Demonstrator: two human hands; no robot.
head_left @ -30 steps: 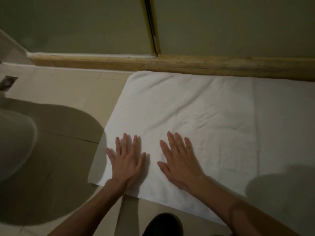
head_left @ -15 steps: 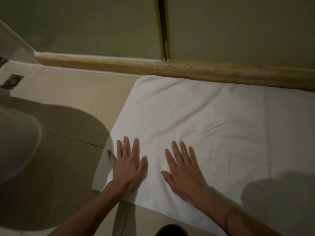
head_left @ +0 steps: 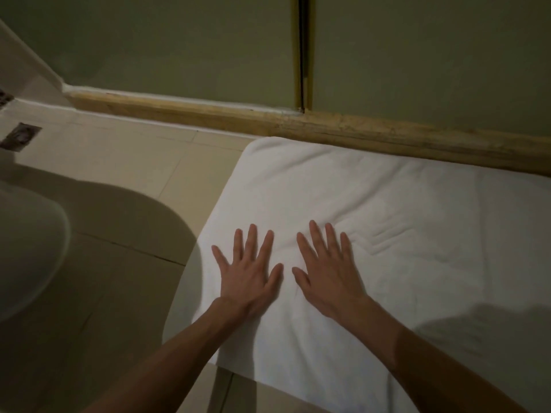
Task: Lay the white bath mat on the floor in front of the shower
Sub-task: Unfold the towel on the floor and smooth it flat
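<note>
The white bath mat (head_left: 402, 210) lies spread flat on the tiled floor, its far edge against the tan shower threshold (head_left: 343, 129). A few soft creases show near its middle. My left hand (head_left: 249, 271) rests palm down on the mat's left part, fingers apart. My right hand (head_left: 329, 268) lies flat just beside it, fingers also spread. Neither hand holds anything. The mat's right end runs out of view.
Frosted glass shower doors (head_left: 179, 46) with a gold frame post (head_left: 304, 52) stand behind the threshold. A white toilet bowl (head_left: 26, 251) sits at the left over the beige floor tiles (head_left: 125, 174). A floor drain (head_left: 19, 136) lies at the far left.
Both hands have slid forward across the mat, away from its near edge, and lie closer together. The view has shifted so the mat sits further right and lower.
</note>
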